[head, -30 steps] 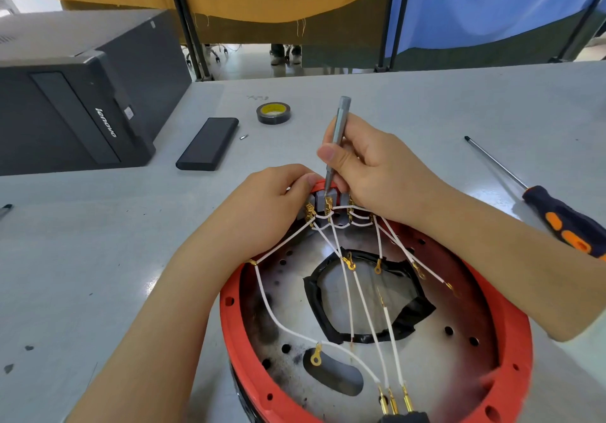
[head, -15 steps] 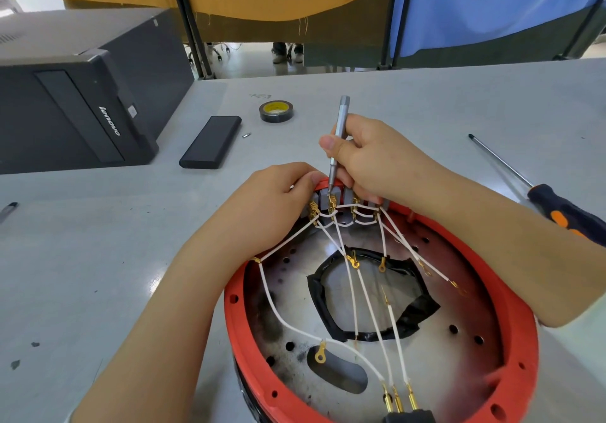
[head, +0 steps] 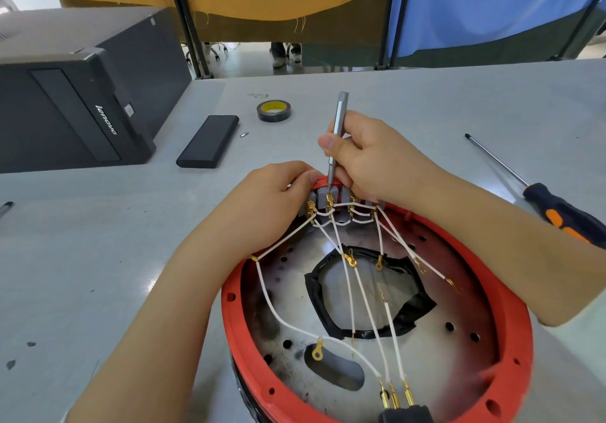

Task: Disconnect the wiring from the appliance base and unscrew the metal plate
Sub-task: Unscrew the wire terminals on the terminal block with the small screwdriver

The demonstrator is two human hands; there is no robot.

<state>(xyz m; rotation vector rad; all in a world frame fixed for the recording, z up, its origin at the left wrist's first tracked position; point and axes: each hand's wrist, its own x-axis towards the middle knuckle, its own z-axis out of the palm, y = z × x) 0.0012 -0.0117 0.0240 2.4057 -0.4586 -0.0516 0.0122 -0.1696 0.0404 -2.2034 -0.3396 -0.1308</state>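
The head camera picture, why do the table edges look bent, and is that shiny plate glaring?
Head view: the wide-angle lens bows the table edge and poles; the metal plate mirrors soft overhead light in pale patches near its far rim; hands and wires are sharp, though the red base rim blurs at bottom right.

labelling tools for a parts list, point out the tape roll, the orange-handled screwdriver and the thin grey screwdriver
tape roll (head: 273,111), head view, on its yellow core
orange-handled screwdriver (head: 557,207), head view, on its handle
thin grey screwdriver (head: 338,117), head view, on its upper shaft
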